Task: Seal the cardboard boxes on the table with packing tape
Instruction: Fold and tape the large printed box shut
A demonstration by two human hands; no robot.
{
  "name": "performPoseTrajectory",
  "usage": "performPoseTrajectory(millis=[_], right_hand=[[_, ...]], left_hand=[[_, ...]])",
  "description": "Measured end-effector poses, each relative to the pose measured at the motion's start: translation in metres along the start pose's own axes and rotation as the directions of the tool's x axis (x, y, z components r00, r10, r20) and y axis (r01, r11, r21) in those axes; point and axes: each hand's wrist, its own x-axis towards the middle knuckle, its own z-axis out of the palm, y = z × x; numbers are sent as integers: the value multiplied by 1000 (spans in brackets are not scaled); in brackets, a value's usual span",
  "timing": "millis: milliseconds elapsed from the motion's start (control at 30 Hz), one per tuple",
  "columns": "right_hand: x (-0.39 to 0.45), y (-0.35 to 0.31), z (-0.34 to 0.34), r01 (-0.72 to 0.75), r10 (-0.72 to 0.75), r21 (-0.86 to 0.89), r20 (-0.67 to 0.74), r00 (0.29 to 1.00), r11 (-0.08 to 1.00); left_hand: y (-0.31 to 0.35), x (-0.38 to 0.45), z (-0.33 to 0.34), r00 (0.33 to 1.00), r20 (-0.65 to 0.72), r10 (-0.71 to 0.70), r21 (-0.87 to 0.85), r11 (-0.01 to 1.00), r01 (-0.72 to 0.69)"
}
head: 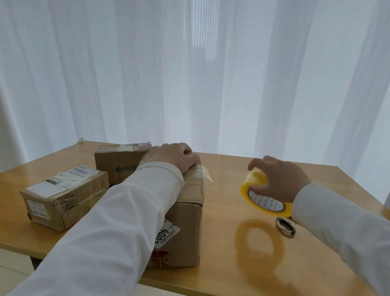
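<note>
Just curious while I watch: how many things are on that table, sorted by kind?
Cardboard boxes: 3 (large, labelled, rear)
Yellow tape roll: 1, held in the right hand
Small ring: 1
Total: 5

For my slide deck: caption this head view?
Left hand steadies cardboard box while right hand holds yellow tape roll.
</note>
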Motion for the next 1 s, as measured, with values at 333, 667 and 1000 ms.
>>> performPoseTrajectory(millis=[333, 667, 1000], right_hand=[[-9, 49, 60, -199, 236, -210, 167, 957, 957], [12, -109, -10, -363, -122, 832, 448, 886, 420], [14, -118, -7, -538, -215, 747, 642, 736, 390]], left_hand=[[4, -6, -3, 1000, -20, -6, -14, 1000, 6], [8, -7, -4, 991, -130, -23, 121, 992, 39], [-17, -11, -26, 840, -49, -541, -537, 723, 435]])
